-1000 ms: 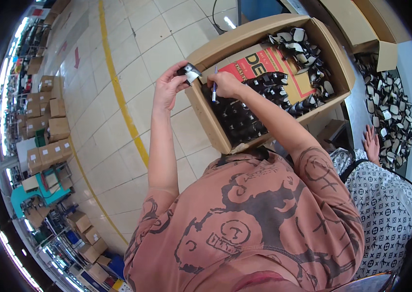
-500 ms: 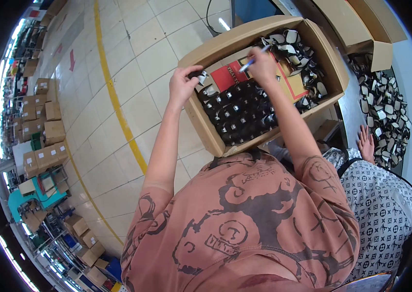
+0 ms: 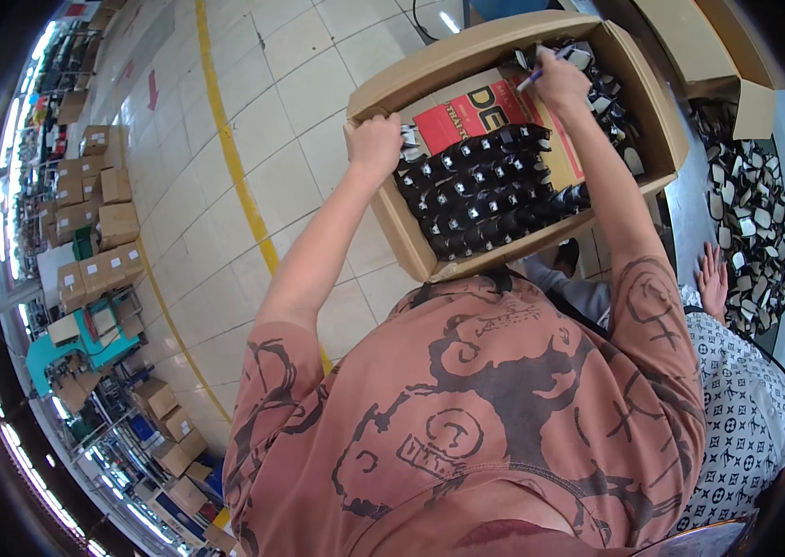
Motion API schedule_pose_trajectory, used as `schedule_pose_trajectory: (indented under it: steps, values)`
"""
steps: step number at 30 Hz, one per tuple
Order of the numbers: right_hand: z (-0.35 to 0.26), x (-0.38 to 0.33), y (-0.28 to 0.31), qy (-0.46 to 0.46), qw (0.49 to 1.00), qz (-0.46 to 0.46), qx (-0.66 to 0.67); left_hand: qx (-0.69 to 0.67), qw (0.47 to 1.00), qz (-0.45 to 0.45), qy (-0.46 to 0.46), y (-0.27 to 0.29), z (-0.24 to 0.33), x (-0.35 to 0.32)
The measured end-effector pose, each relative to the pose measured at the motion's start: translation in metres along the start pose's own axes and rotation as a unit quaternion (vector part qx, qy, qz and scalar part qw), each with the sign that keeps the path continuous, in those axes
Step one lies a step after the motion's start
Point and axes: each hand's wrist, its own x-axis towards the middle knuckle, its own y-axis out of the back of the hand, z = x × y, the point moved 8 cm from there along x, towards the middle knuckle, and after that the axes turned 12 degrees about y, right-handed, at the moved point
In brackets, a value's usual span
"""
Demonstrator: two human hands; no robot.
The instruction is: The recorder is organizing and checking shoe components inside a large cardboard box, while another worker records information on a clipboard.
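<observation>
A cardboard box [image 3: 418, 246] holds several tight rows of small black parts [image 3: 467, 190] with shiny pale spots, set on a red and yellow printed sheet [image 3: 443, 125]. At the box's left wall my left hand [image 3: 376, 146] is closed, its fingers against a small black-and-white part [image 3: 408, 139] at the row's end. My right hand [image 3: 563, 85] is closed on a slim white-and-blue pen [image 3: 531, 82]. Its fingertips reach the loose heap of black parts with pale pads [image 3: 611, 102] along the box's far right side; whether they also pinch a part, I cannot tell.
To the right, a metal table [image 3: 685, 200] bears a large pile of similar parts [image 3: 750, 232] and an open carton [image 3: 740, 102]. Another person's hand [image 3: 713, 281] rests beside that pile. A yellow line [image 3: 235, 153] crosses the tiled floor; stacked boxes [image 3: 86, 278] stand far left.
My left hand has closed and moved to the box's left wall with the small part. My right hand, with the pen, has moved up and right from the printed sheet to the loose heap.
</observation>
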Motion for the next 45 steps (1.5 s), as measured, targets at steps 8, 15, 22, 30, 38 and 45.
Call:
schedule_pose_trajectory:
  steps: [8,15,22,30,38,45]
  values:
    - [-0.018,-0.015,0.029,-0.075,0.894,0.127,0.424,0.111,0.988,-0.107,-0.025,-0.028,-0.001,0.013]
    - [-0.088,-0.047,-0.003,-0.093,0.778,0.085,0.616,0.118,0.988,-0.091,-0.032,-0.016,0.016,0.010]
    - [-0.027,-0.103,0.033,-0.103,0.813,0.219,0.529,0.119,0.987,-0.112,-0.009,-0.011,0.014,0.009]
    - [0.000,-0.182,0.032,-0.145,0.821,0.296,0.466,-0.038,0.984,-0.124,-0.120,0.018,0.046,-0.058]
    - [-0.004,-0.175,0.039,-0.156,0.823,0.289,0.464,0.024,0.947,-0.266,-0.176,-0.007,0.076,-0.141]
    - [-0.004,-0.171,0.037,-0.160,0.831,0.281,0.454,-0.078,0.964,-0.202,-0.152,0.004,0.070,-0.114]
